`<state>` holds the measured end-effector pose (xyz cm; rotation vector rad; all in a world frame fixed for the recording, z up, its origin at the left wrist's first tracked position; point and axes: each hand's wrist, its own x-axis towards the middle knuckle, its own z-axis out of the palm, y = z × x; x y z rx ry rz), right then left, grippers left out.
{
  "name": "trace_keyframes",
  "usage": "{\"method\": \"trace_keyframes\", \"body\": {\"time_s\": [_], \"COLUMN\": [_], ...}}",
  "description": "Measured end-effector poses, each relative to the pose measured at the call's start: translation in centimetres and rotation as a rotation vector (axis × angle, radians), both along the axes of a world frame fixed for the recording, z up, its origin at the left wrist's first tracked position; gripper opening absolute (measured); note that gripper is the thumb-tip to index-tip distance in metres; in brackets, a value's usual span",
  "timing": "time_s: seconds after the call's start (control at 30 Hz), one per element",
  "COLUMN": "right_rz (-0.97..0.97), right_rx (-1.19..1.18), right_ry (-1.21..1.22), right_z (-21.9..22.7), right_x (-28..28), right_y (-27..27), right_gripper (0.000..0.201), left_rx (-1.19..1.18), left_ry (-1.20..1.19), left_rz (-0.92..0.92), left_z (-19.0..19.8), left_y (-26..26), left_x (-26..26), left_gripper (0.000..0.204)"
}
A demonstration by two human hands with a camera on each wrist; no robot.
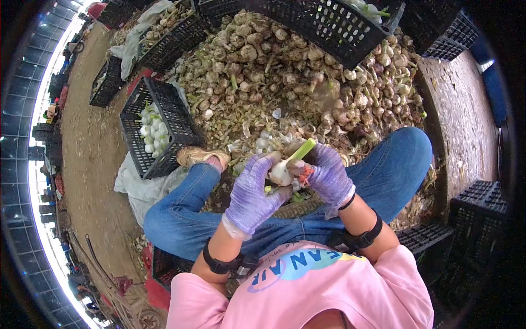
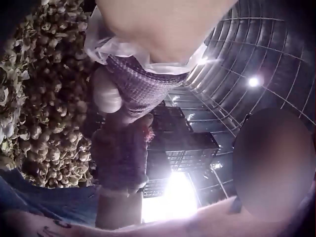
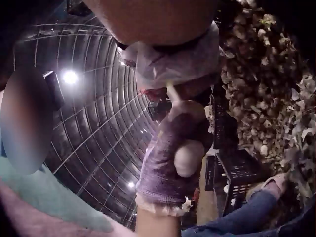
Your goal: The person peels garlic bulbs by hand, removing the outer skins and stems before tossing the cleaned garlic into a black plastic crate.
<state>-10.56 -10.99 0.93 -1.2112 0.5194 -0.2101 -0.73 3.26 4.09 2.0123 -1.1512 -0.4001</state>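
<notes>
Both hands wear purple gloves and meet over the lap in the head view. My left hand (image 1: pixel 253 193) holds a white garlic bulb (image 1: pixel 281 174) between thumb and fingers. Its thick green stem (image 1: pixel 303 149) points up and away to the right. Against the bulb's right side, my right hand (image 1: pixel 329 176) has its fingers curled at the base of the stem. A frayed red piece (image 1: pixel 305 175) shows at the right fingertips. In the left wrist view the left glove (image 2: pixel 143 89) is dim; in the right wrist view the left glove (image 3: pixel 160 170) shows below the right wrist.
A large heap of garlic bulbs (image 1: pixel 252 49) lies ahead, with loose skins in front. To the left, a black crate (image 1: pixel 181 129) holds cleaned white bulbs (image 1: pixel 153 130). Another black crate (image 1: pixel 329 27) stands on the heap. More crates (image 1: pixel 479 208) are at right.
</notes>
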Motion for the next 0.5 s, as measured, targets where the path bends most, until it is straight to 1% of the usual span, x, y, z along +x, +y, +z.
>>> {"method": "trace_keyframes", "body": {"time_s": [0.13, 0.2, 0.23, 0.3, 0.33, 0.4, 0.43, 0.5], "right_rz": [0.03, 0.071, 0.07, 0.091, 0.089, 0.177, 0.178, 0.196], "right_rx": [0.052, 0.184, 0.184, 0.164, 0.163, 0.226, 0.227, 0.239], "right_ry": [-0.054, -0.214, -0.215, -0.173, -0.173, -0.074, -0.074, -0.083], "right_z": [-0.1, -0.3, -0.5, -1.1, -1.4, -1.5, -1.0, 0.6], "right_x": [-0.7, -1.0, -0.9, -0.7, -0.7, -0.5, -0.5, -0.7], "right_y": [-0.6, -0.9, -0.9, -0.8, -0.8, -0.8, -0.9, -1.1], "right_gripper": [0.034, 0.037, 0.037, 0.04, 0.04, 0.037, 0.037, 0.025], "left_rx": [-0.015, -0.062, -0.062, -0.061, -0.061, -0.079, -0.078, -0.259], "left_ry": [0.087, 0.208, 0.207, 0.098, 0.098, 0.012, 0.012, 0.353], "left_rz": [-0.012, -0.008, -0.008, -0.024, -0.025, -0.07, -0.069, -0.057], "left_z": [-0.9, -1.6, -1.6, -1.4, -1.3, -1.1, -1.4, -2.3], "left_y": [0.6, 0.9, 0.9, 0.7, 0.6, 0.5, 0.7, 1.0], "left_x": [0.2, 0.3, 0.3, 0.3, 0.4, 0.4, 0.4, 0.5], "left_gripper": [0.065, 0.067, 0.067, 0.069, 0.069, 0.07, 0.07, 0.059]}}
